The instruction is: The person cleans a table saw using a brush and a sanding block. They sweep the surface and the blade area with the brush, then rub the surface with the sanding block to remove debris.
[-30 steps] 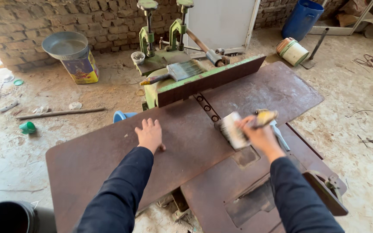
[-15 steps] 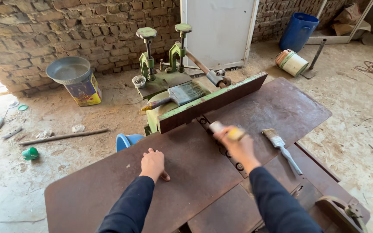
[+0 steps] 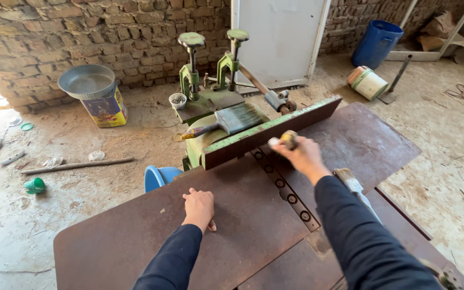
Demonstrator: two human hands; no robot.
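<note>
Against the brick wall at far left, a square yellow tin [image 3: 107, 109] with a coloured printed label stands on the dirt floor with a grey metal basin [image 3: 86, 80] resting on top; at far right a cream cylindrical container [image 3: 367, 82] with a green and red band lies tipped near a blue barrel [image 3: 376, 43]. On the rusty brown steel table [image 3: 135, 236], the right hand [image 3: 303, 156] is clenched around a small brush [image 3: 284, 140], a blurred thing with a yellowish body and pale tip that juts past the fingers toward the green-edged fence [image 3: 272, 131], just beside it. The left hand [image 3: 199, 207] lies flat, fingers relaxed, on the tabletop. A second, wide paintbrush [image 3: 231, 120] rests on the green machine [image 3: 210, 96] behind the fence
</note>
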